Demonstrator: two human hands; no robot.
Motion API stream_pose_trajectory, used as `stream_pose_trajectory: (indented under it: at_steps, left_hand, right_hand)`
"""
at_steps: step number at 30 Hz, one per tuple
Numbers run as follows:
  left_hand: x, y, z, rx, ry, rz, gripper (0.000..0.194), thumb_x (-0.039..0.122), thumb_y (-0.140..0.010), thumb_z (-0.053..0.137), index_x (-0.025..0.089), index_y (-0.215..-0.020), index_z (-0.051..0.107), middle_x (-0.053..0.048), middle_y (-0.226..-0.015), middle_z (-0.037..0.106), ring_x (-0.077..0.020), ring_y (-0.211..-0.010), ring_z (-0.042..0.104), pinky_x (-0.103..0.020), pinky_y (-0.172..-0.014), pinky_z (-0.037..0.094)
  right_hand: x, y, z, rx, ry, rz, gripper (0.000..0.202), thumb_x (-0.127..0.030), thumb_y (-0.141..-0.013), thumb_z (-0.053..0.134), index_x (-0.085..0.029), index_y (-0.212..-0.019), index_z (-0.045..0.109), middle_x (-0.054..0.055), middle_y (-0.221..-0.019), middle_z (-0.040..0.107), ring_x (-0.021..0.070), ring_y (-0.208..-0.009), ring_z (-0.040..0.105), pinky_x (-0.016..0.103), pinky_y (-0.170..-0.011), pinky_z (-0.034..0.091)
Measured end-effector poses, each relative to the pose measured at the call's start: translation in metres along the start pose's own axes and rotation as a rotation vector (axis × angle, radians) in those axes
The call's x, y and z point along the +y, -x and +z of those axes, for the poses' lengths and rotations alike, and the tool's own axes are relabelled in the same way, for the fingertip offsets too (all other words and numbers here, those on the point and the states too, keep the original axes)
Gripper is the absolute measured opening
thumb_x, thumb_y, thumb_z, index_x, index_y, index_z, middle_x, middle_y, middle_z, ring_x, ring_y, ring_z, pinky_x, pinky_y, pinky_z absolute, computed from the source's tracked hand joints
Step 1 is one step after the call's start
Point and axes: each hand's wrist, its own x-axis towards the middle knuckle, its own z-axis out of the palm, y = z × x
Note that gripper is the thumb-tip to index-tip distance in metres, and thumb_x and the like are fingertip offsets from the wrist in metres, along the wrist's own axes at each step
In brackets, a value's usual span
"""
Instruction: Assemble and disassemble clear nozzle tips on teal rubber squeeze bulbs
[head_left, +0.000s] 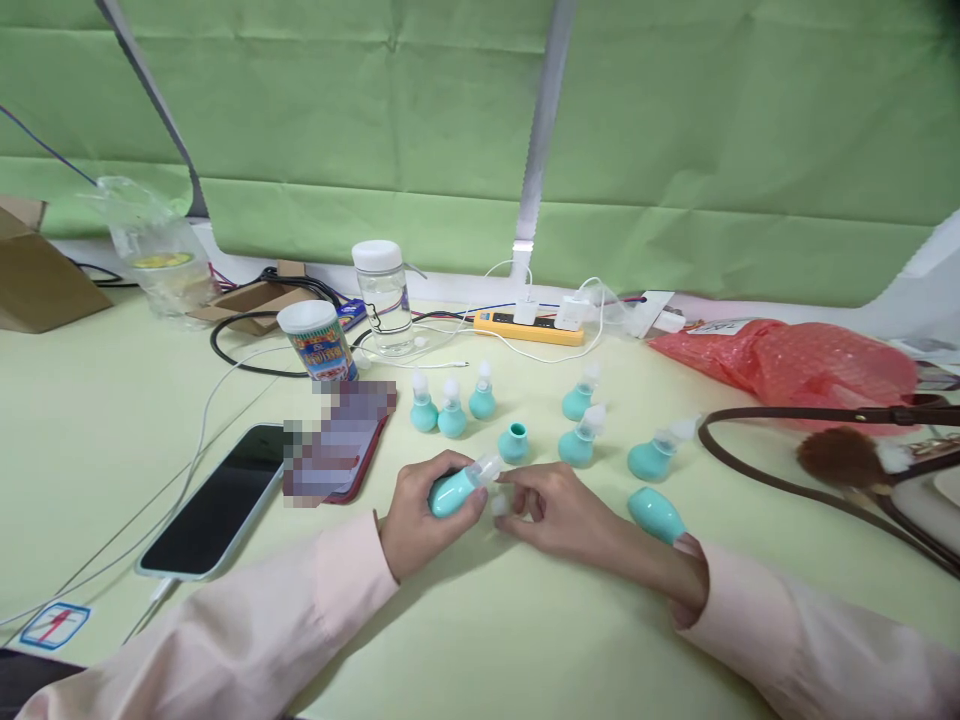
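My left hand (427, 510) is wrapped round a teal bulb nasal aspirator (454, 492), its clear nozzle pointing up and to the right. Close beside that nozzle, my right hand (551, 505) pinches a small translucent tip (500, 503) between thumb and finger. Just beyond the hands stands an open teal bulb (514, 443) with no nozzle. Several aspirators with whitish tips stand around it, among them one at the left (424, 408) and a tilted one at the right (654, 457). Another teal bulb (656, 513) lies by my right wrist, partly hidden by the forearm.
Two phones, one black-screened (221, 500) and one red-edged (360, 450), lie at left. Behind them stand a printed cup (319, 345) and a clear bottle (386, 305). A yellow power strip (551, 335), red plastic bag (787, 365) and brown strap (795, 412) lie farther back and right.
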Motion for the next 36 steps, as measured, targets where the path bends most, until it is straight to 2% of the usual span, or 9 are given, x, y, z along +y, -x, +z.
stream_pose_trajectory:
  at_steps: [3, 6, 9, 15, 20, 24, 28, 32, 36]
  left_hand:
    - [0.001, 0.001, 0.001, -0.056, 0.020, 0.023, 0.012, 0.023, -0.066, 0.054, 0.012, -0.070, 0.053, 0.001, -0.057, 0.053, -0.0080, -0.047, 0.046, -0.019, -0.047, 0.038]
    - [0.004, 0.004, 0.003, -0.116, 0.038, 0.032, 0.011, 0.024, -0.065, 0.055, 0.013, -0.067, 0.052, 0.002, -0.053, 0.050, -0.0069, -0.045, 0.041, -0.019, -0.045, 0.036]
    - [0.008, 0.008, 0.005, -0.185, 0.075, 0.008, 0.013, 0.025, -0.065, 0.055, 0.014, -0.061, 0.050, 0.004, -0.048, 0.044, -0.0060, -0.042, 0.036, -0.018, -0.042, 0.033]
    - [0.012, 0.010, 0.005, -0.379, 0.106, 0.052, 0.016, 0.028, -0.065, 0.058, 0.013, -0.061, 0.054, 0.002, -0.049, 0.050, -0.0071, -0.044, 0.042, -0.018, -0.044, 0.036]
    - [0.006, 0.013, 0.007, -0.329, 0.079, 0.272, 0.031, 0.042, -0.071, 0.054, 0.012, -0.061, 0.054, 0.002, -0.045, 0.046, -0.0074, -0.041, 0.040, -0.018, -0.041, 0.034]
    - [0.004, 0.013, 0.010, -0.291, 0.090, 0.364, 0.037, 0.046, -0.075, 0.049, 0.011, -0.061, 0.054, 0.002, -0.043, 0.044, -0.0076, -0.040, 0.038, -0.019, -0.040, 0.033]
    - [0.006, 0.012, 0.009, -0.329, 0.117, 0.417, 0.032, 0.040, -0.076, 0.050, 0.010, -0.066, 0.056, 0.000, -0.047, 0.048, -0.0084, -0.042, 0.041, -0.019, -0.042, 0.035]
    - [0.009, 0.009, 0.002, -0.398, 0.134, 0.524, 0.018, 0.026, -0.077, 0.052, 0.009, -0.080, 0.056, -0.005, -0.062, 0.056, -0.0113, -0.056, 0.049, -0.021, -0.053, 0.042]
    - [0.004, -0.002, -0.007, -0.167, -0.017, 0.428, 0.020, 0.025, -0.075, 0.056, 0.012, -0.089, 0.057, -0.010, -0.088, 0.050, -0.0169, -0.082, 0.048, -0.029, -0.072, 0.042]
  right_hand:
    - [-0.008, -0.001, -0.013, 0.077, -0.184, 0.049, 0.028, -0.030, -0.070, 0.057, -0.014, -0.092, 0.056, -0.002, -0.057, 0.053, 0.0096, -0.049, 0.049, 0.022, -0.048, 0.040]
    - [-0.016, 0.001, -0.019, 0.009, -0.306, 0.025, 0.026, -0.035, -0.073, 0.054, -0.016, -0.091, 0.050, -0.003, -0.059, 0.051, 0.0088, -0.052, 0.048, 0.021, -0.050, 0.039]
    - [-0.018, 0.005, -0.014, -0.080, -0.268, -0.017, 0.019, -0.036, -0.074, 0.053, -0.017, -0.074, 0.049, -0.005, -0.055, 0.042, 0.0067, -0.049, 0.039, 0.019, -0.046, 0.033]
    - [-0.013, 0.008, -0.007, -0.192, -0.185, -0.182, 0.033, -0.029, -0.084, 0.036, -0.017, -0.054, 0.030, -0.007, -0.049, 0.024, 0.0050, -0.045, 0.023, 0.021, -0.043, 0.021]
    - [-0.012, 0.006, -0.012, -0.297, -0.320, -0.171, 0.036, -0.029, -0.084, 0.037, -0.016, -0.052, 0.027, -0.006, -0.049, 0.019, 0.0049, -0.045, 0.019, 0.020, -0.042, 0.019]
    - [-0.012, 0.005, -0.013, -0.387, -0.480, -0.087, 0.036, -0.030, -0.081, 0.042, -0.016, -0.051, 0.031, -0.006, -0.049, 0.022, 0.0049, -0.046, 0.020, 0.021, -0.042, 0.018]
    - [-0.011, 0.001, -0.012, -0.432, -0.697, 0.021, 0.039, -0.037, -0.077, 0.047, -0.015, -0.047, 0.034, -0.007, -0.045, 0.026, 0.0040, -0.042, 0.021, 0.021, -0.039, 0.016]
    - [-0.006, 0.000, -0.014, -0.412, -0.931, 0.187, 0.044, -0.046, -0.078, 0.039, -0.017, -0.045, 0.033, -0.008, -0.039, 0.024, 0.0028, -0.034, 0.019, 0.020, -0.034, 0.014]
    - [-0.003, 0.001, -0.013, -0.388, -1.001, 0.189, 0.045, -0.046, -0.076, 0.045, -0.016, -0.043, 0.035, -0.008, -0.038, 0.026, 0.0022, -0.033, 0.022, 0.019, -0.033, 0.014]
